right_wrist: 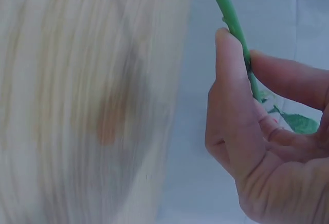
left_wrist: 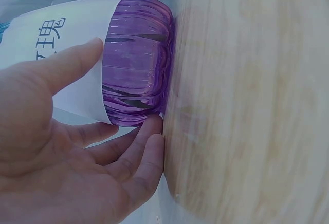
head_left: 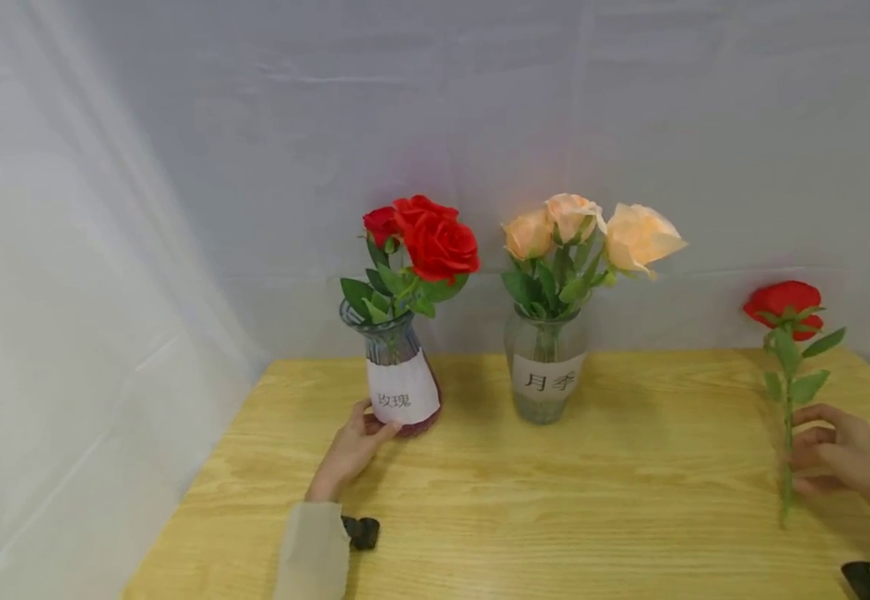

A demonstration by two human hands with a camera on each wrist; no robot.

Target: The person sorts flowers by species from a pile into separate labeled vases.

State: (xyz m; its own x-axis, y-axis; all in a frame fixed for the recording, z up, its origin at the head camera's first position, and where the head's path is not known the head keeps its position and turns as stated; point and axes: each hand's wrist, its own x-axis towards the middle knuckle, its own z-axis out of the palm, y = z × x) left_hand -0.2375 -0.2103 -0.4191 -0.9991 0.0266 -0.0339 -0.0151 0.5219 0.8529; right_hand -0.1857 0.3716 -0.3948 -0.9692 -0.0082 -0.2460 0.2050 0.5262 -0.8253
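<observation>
My left hand (head_left: 351, 457) holds the base of a glass vase (head_left: 390, 337) on the table. In the left wrist view, the thumb presses near the edge of its white label (left_wrist: 77, 21), and the other fingers rest along the side of the purple base (left_wrist: 136, 62). Two or three red roses (head_left: 442, 242) stand in this vase. Over at the right, my right hand (head_left: 843, 454) pinches the green stem (right_wrist: 229, 8) of a single red rose (head_left: 783, 307) between thumb and fingers. That rose is upright, bloom on top, above the table.
A clear glass vase (head_left: 547, 333) with a lettered white label stands right of the first vase, holding pale peach roses (head_left: 573, 218). Both stand near the back of the wooden table (head_left: 540, 517). White sheeting (head_left: 292, 150) hangs behind and at the left.
</observation>
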